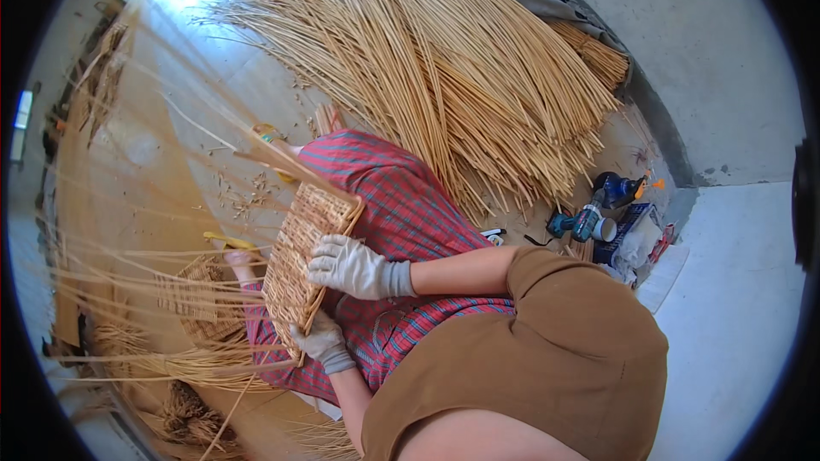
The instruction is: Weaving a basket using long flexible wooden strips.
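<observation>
A partly woven wicker basket (295, 243) rests tilted against my lap, over a red and blue checked cloth (376, 162). Long loose canes fan out from it to the left, smeared by motion. My right hand (354, 267), in a pale work glove, is closed over the basket's near edge, with its fingers on the woven wall. Lower down, my left hand (323, 343), gloved too, grips the bottom corner. Part of its thumb and fingers is hidden by the weave.
A big heap of straight canes (427, 60) spreads across the floor ahead. Cordless drills (589, 220) and a dark crate (628, 235) stand at the right, by the wall. Another woven piece (201, 299) and cane bundles (192, 364) lie left. Short offcuts (243, 195) litter the floor.
</observation>
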Tool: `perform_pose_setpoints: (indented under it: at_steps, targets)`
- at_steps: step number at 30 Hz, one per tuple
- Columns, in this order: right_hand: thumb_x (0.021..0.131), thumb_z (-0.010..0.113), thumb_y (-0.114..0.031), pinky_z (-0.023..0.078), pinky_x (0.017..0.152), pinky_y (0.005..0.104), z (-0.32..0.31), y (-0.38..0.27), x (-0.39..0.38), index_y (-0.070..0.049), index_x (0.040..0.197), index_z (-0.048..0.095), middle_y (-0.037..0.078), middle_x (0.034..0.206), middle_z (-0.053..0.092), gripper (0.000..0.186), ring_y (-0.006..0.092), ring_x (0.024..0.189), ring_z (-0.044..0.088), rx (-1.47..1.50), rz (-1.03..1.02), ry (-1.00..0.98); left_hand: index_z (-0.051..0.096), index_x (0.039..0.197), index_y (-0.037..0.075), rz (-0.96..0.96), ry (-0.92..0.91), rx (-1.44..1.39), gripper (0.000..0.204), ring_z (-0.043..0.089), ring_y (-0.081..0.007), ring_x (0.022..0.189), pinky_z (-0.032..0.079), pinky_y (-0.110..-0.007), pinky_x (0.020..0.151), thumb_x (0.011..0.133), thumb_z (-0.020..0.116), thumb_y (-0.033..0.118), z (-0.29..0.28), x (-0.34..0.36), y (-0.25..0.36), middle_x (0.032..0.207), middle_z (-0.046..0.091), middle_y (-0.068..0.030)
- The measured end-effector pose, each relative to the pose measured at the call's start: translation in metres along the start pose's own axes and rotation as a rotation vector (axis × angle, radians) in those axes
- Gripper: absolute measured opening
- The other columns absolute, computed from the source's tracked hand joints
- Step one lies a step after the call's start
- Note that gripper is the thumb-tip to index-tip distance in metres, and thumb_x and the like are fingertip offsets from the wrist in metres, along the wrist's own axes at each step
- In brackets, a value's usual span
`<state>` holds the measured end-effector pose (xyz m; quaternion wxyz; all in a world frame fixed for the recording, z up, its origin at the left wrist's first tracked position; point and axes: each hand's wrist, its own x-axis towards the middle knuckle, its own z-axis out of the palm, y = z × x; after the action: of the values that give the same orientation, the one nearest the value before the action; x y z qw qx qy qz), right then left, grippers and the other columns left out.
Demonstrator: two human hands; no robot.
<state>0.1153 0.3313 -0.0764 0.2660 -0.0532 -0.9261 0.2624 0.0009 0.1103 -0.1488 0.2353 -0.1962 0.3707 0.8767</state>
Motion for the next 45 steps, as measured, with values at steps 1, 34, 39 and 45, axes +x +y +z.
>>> perform_pose_setpoints:
  at_steps: [1, 34, 39, 45]
  targets:
    - [0.087, 0.06, -0.021, 0.044, 0.109, 0.0446, -0.013, 0.005, -0.002, -0.017, 0.116, 0.069, 0.005, 0.117, 0.067, 0.031, 0.0256, 0.118, 0.062, 0.059, 0.017, 0.079, 0.046, 0.148, -0.002, -0.006, 0.031, 0.008, 0.061, 0.056, -0.0332, 0.133, 0.049, -0.042, 0.113, 0.098, 0.051, 0.032, 0.007, -0.003, -0.003, 0.148, 0.053, -0.0209]
    - [0.085, 0.075, -0.041, 0.037, 0.117, 0.0458, 0.069, 0.312, -0.091, -0.004, 0.164, 0.006, 0.031, 0.155, 0.039, 0.111, 0.0431, 0.14, 0.045, 0.191, 1.377, -0.134, 0.046, 0.148, -0.001, 0.216, 0.205, 0.428, 0.081, 0.06, -0.0352, 0.126, 0.053, -0.044, 0.106, 0.096, 0.053, 0.061, 0.06, -0.028, 0.0, 0.144, 0.056, -0.0211]
    - [0.088, 0.073, -0.039, 0.04, 0.114, 0.0462, 0.064, 0.311, -0.079, -0.007, 0.164, 0.008, 0.027, 0.147, 0.047, 0.105, 0.0418, 0.134, 0.05, 0.051, 1.437, -0.139, 0.049, 0.146, 0.0, 0.079, 0.128, 0.298, 0.07, 0.061, -0.0325, 0.124, 0.054, -0.041, 0.104, 0.097, 0.058, 0.049, 0.031, -0.017, 0.011, 0.144, 0.058, -0.0191]
    - [0.092, 0.066, -0.048, 0.035, 0.119, 0.0453, 0.049, 0.275, -0.127, -0.009, 0.164, 0.013, 0.03, 0.155, 0.042, 0.098, 0.0419, 0.143, 0.042, -0.003, 1.399, -0.169, 0.051, 0.145, 0.003, 0.045, -0.099, 0.234, 0.067, 0.059, -0.0322, 0.128, 0.049, -0.044, 0.109, 0.097, 0.059, 0.05, -0.006, -0.007, 0.023, 0.143, 0.059, -0.0174]
